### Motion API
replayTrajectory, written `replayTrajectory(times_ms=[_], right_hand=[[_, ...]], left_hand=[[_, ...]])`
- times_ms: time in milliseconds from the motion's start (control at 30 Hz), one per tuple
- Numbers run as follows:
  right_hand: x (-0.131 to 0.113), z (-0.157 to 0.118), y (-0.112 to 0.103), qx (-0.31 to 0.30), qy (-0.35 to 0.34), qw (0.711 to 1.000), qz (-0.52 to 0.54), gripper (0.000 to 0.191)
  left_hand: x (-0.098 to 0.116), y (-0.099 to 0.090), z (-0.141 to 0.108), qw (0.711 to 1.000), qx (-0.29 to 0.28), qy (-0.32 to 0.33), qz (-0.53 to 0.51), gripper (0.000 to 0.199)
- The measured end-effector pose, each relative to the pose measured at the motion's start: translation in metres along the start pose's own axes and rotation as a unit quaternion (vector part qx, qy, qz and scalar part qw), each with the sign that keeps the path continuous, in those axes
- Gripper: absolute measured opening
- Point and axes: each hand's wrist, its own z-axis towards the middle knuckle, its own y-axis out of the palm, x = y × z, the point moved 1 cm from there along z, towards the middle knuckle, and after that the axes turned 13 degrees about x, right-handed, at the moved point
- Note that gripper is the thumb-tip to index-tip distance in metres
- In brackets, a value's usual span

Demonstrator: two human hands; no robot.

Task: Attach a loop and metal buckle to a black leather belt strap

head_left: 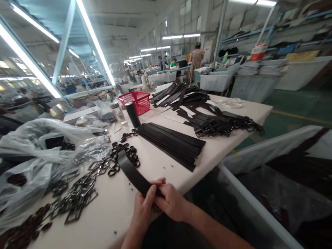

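A black strap (133, 174) curves up and away from my two hands, over the front edge of the white table. My left hand (144, 204) pinches it with the thumb on top. Close against it, my right hand (171, 202) is closed on the strap's near end, which the fingers mostly hide. Beyond the hands lies a row of flat black straps (171, 143). Dark rings (132, 154) are heaped past the strap's far end, and rectangular metal buckles (80, 193) form a pile to the left.
Clear plastic bags (38, 148) cover the left side. A red basket (141, 103) and a black cylinder (132, 114) stand at the back. Belts with buckles (215, 126) lie at the back right. A white bin (249, 193) stands right of the table. A person (196, 62) stands farther off.
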Motion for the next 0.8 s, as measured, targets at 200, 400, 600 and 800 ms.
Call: replayTrajectory(times_ms=[200,400,600,800], right_hand=[[0.0,0.009,0.005,0.02,0.061,0.997,0.032,0.027],[0.005,0.015,0.003,0.019,0.106,0.993,0.042,0.039],[0.005,0.016,-0.002,0.022,0.107,0.992,0.057,0.042],[0.003,0.01,-0.004,0.011,0.105,0.991,0.08,0.04]], left_hand=[[0.007,0.0,0.003,0.99,-0.029,-0.034,-0.136,0.068],[0.005,0.002,0.004,0.981,-0.032,-0.016,-0.189,0.056],[0.0,0.0,0.002,0.987,-0.046,0.019,-0.156,0.049],[-0.003,-0.001,-0.001,0.998,-0.04,0.036,-0.036,0.053]])
